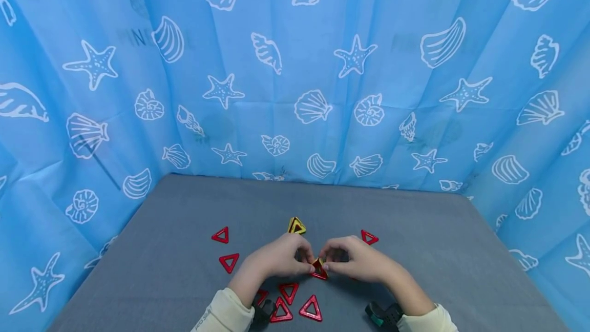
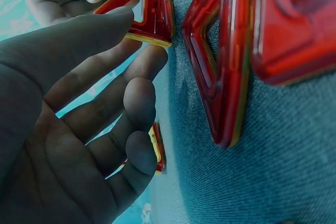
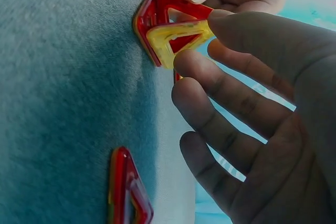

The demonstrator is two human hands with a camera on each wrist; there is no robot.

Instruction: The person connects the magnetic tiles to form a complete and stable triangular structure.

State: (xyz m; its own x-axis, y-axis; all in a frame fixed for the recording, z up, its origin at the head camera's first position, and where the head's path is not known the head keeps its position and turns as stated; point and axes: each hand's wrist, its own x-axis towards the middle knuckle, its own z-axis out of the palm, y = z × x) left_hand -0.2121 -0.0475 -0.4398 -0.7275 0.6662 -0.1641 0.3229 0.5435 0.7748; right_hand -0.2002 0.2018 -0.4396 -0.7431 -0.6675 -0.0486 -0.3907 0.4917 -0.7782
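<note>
At lower centre, the left hand [image 1: 287, 256] and right hand [image 1: 358, 257] pinched an angled assembly of red and yellow triangular plastic frames [image 1: 319, 273], apparently mid-joining; the next move likely called for aligning edges.

The held triangular-tile assembly [image 3: 169, 29] combines red and yellow faces; the loose triangular tiles [image 1: 311, 316] show red upper surfaces, with yellow along the edges, and the yellow triangular piece [image 1: 297, 229] has a red interior. The desk [image 1: 415, 229] is plain grey, the curtain [image 1: 286, 81] bright blue with a repeating pattern of white outlined starfish and seashells, many filled with ribs or dots. Both sleeves [image 1: 430, 319] are cream; the black right wristband [image 1: 384, 316] carries a green patch.
</note>
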